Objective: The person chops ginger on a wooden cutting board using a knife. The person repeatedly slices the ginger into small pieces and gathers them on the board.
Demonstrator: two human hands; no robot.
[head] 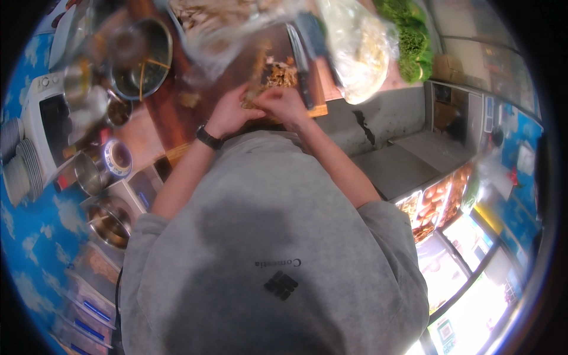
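My left hand [230,113], with a dark watch on its wrist, and my right hand [284,104] meet over a reddish-brown wooden board [171,122]. Between their fingertips is a piece of brownish food [250,100], blurred, perhaps meat. Just beyond the right hand lies a heap of shredded brown food [282,74]. A smaller pale-brown piece [189,99] sits left of my left hand. A knife or cleaver with a dark surface [304,73] lies along the board's right side.
Above the hands is a tray of pale pieces [213,15] partly under clear plastic. A filled plastic bag [359,53] and leafy greens [412,42] stand at right. At left are a metal pot [166,53] with chopsticks, a small bowl [118,157] and a white microwave oven [35,95].
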